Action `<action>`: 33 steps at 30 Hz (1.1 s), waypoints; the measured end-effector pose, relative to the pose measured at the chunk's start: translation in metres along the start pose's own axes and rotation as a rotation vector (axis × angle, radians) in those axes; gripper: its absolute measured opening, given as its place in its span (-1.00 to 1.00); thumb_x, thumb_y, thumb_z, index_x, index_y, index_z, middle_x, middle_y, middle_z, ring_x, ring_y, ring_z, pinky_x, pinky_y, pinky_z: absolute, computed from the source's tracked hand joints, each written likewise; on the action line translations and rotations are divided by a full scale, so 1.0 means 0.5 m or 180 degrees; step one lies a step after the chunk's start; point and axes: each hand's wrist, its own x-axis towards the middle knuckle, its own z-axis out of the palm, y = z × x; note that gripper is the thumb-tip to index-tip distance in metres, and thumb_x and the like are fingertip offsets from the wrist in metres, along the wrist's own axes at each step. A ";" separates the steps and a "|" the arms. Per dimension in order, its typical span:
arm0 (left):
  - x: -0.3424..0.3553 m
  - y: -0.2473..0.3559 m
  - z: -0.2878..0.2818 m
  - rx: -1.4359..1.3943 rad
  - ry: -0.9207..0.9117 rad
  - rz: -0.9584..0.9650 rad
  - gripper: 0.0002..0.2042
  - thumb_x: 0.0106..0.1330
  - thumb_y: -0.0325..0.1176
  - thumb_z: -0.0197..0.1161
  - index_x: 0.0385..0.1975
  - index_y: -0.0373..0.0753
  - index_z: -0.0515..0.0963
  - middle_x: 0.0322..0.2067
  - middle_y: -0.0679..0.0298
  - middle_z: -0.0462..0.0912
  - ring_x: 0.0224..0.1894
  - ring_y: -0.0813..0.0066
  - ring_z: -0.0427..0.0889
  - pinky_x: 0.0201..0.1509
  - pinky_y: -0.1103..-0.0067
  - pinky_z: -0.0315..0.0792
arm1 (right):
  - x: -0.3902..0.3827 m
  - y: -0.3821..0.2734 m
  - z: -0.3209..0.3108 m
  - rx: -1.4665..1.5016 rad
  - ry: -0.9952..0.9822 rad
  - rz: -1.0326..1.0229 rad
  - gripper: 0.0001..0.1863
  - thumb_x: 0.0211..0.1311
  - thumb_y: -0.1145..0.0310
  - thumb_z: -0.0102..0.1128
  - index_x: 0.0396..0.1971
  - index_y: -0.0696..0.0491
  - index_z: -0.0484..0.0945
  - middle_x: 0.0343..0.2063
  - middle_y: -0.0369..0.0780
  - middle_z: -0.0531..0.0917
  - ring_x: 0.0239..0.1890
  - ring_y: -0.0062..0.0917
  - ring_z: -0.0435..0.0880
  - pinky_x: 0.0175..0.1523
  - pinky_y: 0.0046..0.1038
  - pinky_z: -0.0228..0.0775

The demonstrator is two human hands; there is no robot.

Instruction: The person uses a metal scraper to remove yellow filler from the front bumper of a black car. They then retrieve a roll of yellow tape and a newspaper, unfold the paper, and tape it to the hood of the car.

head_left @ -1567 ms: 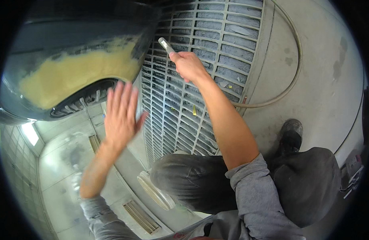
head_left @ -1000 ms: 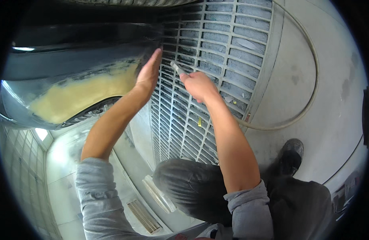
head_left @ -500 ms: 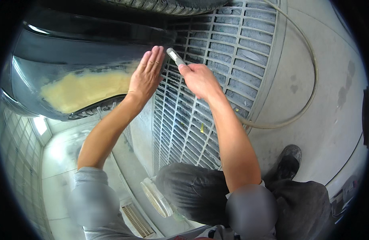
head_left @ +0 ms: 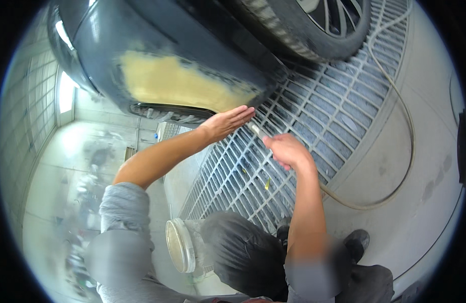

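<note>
A dark car bumper (head_left: 106, 45) carries a wide patch of yellow body filler (head_left: 167, 81) with sanded, scuffed edges. My left hand (head_left: 225, 123) is stretched flat, fingers straight and side by side, at the lower corner of the bumper beside the end of the filler. Just right of it, my right hand (head_left: 289, 150) is closed around what looks like an air blow gun (head_left: 258, 132), its pale tip pointing toward the left fingertips. A beige hose (head_left: 409, 131) loops over the floor and passes behind my right forearm; its join to the tool is hidden.
The car's wheel (head_left: 339, 30) stands at the top right on a metal floor grating (head_left: 334, 111). A white bucket (head_left: 180, 245) lies or stands near my knee at the lower left. Yellow scraps (head_left: 267, 184) rest on the grating. A pale wall (head_left: 41, 96) rises at the left.
My view has turned, bringing the wheel and more of the bumper in. The left hand has gone down along the bumper to its lower edge; the right hand with the air blow gun has followed.
</note>
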 end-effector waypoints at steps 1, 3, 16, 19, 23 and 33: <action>-0.036 -0.021 0.010 0.0010 0.0162 -0.0182 -0.28 0.40 0.03 -0.06 0.51 -0.12 -0.02 0.52 0.27 -0.05 0.57 0.25 -0.23 0.60 0.21 -0.44 | -0.007 -0.016 0.002 -0.0199 -0.0090 0.0108 -0.61 0.41 0.09 0.06 -0.43 0.13 0.52 -0.71 -0.35 0.42 -0.79 -0.65 0.28 -0.71 -0.49 0.10; -0.108 -0.079 0.012 -0.0822 0.0325 -0.0896 -0.26 0.36 0.08 0.05 0.50 -0.03 0.03 0.51 0.30 0.01 0.56 0.24 -0.14 0.60 0.24 -0.29 | -0.022 -0.042 0.011 -0.0139 -0.0186 -0.0158 -0.62 0.40 0.08 0.08 -0.40 0.13 0.52 -0.69 -0.35 0.43 -0.79 -0.66 0.29 -0.70 -0.50 0.11; -0.141 -0.146 0.004 -0.1413 0.1229 -0.3410 -0.18 0.40 0.20 -0.03 0.47 -0.28 0.04 0.52 0.04 -0.11 0.56 0.07 -0.21 0.58 0.19 -0.34 | -0.046 -0.001 0.011 0.0326 0.0290 -0.0236 -0.54 0.43 0.02 0.05 -0.04 0.14 0.62 -0.67 -0.40 0.40 -0.75 -0.73 0.27 -0.68 -0.56 0.10; -0.039 -0.008 0.009 -0.0844 0.0332 -0.2387 -0.26 0.47 0.22 -0.30 0.51 -0.12 -0.05 0.54 0.17 -0.25 0.57 0.17 -0.35 0.57 0.23 -0.54 | -0.030 0.031 0.013 0.0217 0.0405 -0.0173 -0.54 0.44 0.02 0.05 -0.10 0.15 0.62 -0.66 -0.39 0.41 -0.75 -0.71 0.28 -0.68 -0.55 0.10; 0.019 0.161 0.058 -0.0254 -0.0024 -0.1253 -0.34 0.46 0.04 -0.17 0.48 -0.16 0.07 0.55 0.22 -0.29 0.57 0.20 -0.42 0.57 0.26 -0.63 | -0.014 0.052 0.035 0.0022 0.0279 -0.0082 -0.56 0.43 0.02 0.05 -0.29 0.15 0.59 -0.66 -0.37 0.41 -0.76 -0.69 0.28 -0.70 -0.53 0.09; -0.113 0.378 0.025 -0.5394 -0.1639 -0.1760 -0.41 0.30 -0.11 0.20 0.23 -0.37 0.33 0.10 0.01 0.55 0.11 0.02 0.54 0.24 0.22 0.38 | 0.066 0.050 0.131 -0.0363 0.0198 -0.0146 -0.56 0.41 0.00 0.07 -0.33 0.14 0.56 -0.66 -0.36 0.42 -0.76 -0.68 0.28 -0.70 -0.54 0.10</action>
